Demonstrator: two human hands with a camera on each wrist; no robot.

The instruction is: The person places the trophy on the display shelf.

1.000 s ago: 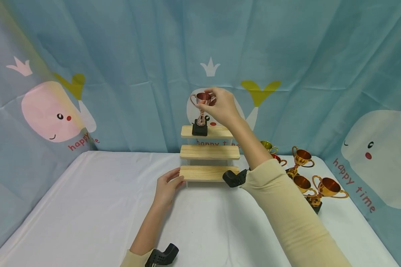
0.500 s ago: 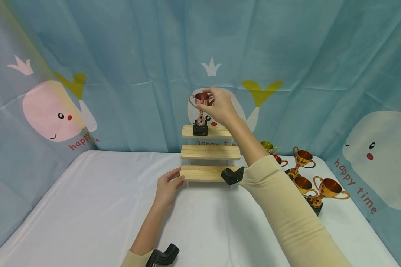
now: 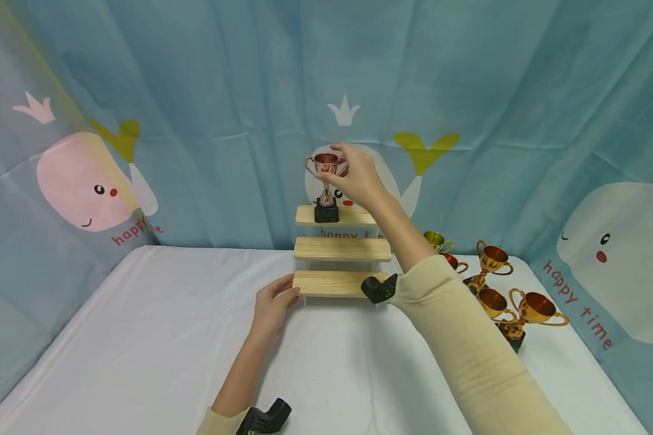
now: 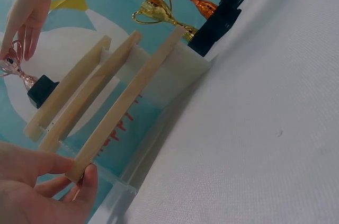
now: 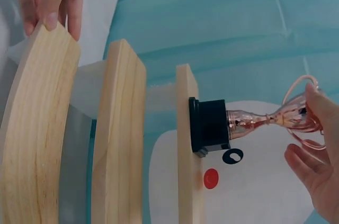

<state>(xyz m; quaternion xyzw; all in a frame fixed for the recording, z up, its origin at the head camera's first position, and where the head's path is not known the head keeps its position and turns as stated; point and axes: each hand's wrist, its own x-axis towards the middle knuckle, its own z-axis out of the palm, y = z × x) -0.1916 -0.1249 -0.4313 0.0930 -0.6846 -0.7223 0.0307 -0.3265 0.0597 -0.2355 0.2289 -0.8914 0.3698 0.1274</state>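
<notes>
A small rose-gold trophy (image 3: 326, 194) stands upright on the top shelf of a wooden three-step display stand (image 3: 341, 248), its black base on the board. My right hand (image 3: 356, 175) is at the trophy's cup. The thumb lies against the cup, and in the right wrist view the fingers stand apart from it, around the handle (image 5: 310, 142). My left hand (image 3: 271, 307) pinches the left end of the lowest board (image 4: 119, 113), thumb and fingers on either side of it.
Several gold trophies (image 3: 536, 307) stand on the white tablecloth (image 3: 168, 338) to the right, with a red one (image 3: 453, 261) among them, partly hidden by my right forearm. A blue curtain (image 3: 196, 151) with cartoon whales hangs right behind the stand.
The trophy's cup has shifted slightly left and the trophy now stands straighter on the top shelf. The right hand's fingers have spread a little. The left hand has stayed still.
</notes>
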